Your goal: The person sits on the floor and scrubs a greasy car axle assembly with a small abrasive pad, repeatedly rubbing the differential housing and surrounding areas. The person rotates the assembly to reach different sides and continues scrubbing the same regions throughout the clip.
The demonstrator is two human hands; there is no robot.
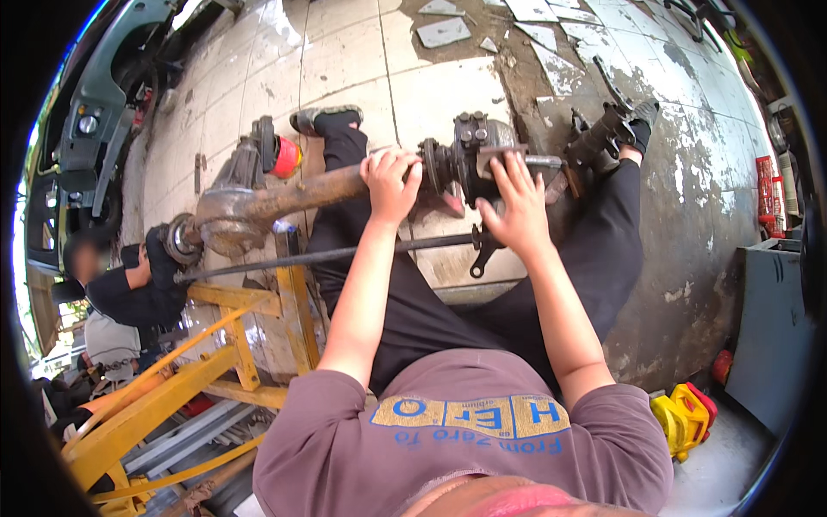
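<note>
A long rusty axle housing [327, 189] lies across in front of me, with a bulging differential case [228, 215] toward its left end. My left hand [393, 183] is closed over the tube's right part, fingers curled, just left of a dark round flange [439, 166]. On the dark steering knuckle [472, 142] at the right end lies my right hand [519, 202]. Its fingers are stretched out and the thumb stands apart. Below my right hand a small lever with a ringed end [484, 256] hangs by the long thin rod [327, 257]. What lies under my palms is hidden.
A yellow metal frame [207, 362] stands at the left. Nearby, a person in dark clothing [133, 284] is by the axle's left end. Broken tiles [444, 33] lie far off. At the right are a grey cabinet [771, 319] and a yellow-red stand [682, 420].
</note>
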